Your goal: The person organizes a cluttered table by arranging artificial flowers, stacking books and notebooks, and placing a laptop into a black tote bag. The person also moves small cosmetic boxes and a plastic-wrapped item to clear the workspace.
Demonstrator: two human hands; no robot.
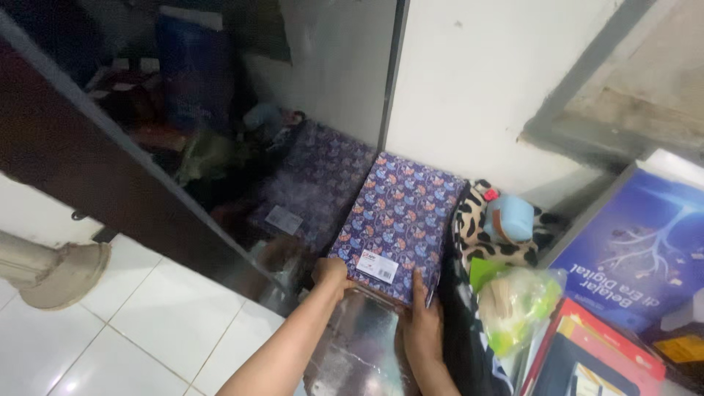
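A flat book-shaped item (400, 220) with a purple cover of orange and blue flowers lies on a shiny metallic surface (352, 352) against the white wall. It carries a small white label near its front edge. My left hand (331, 275) grips its near left corner. My right hand (422, 323) holds its near right corner, thumb up along the cover. A mirror panel to the left shows the cover's reflection (315, 183).
To the right lie a cow-print plush with a light blue pouch (506, 220), a green plastic bag (517, 301), a large blue book (638, 249) and a red-edged book (601, 348). White floor tiles (132, 330) and a beige pipe base (59, 271) are at left.
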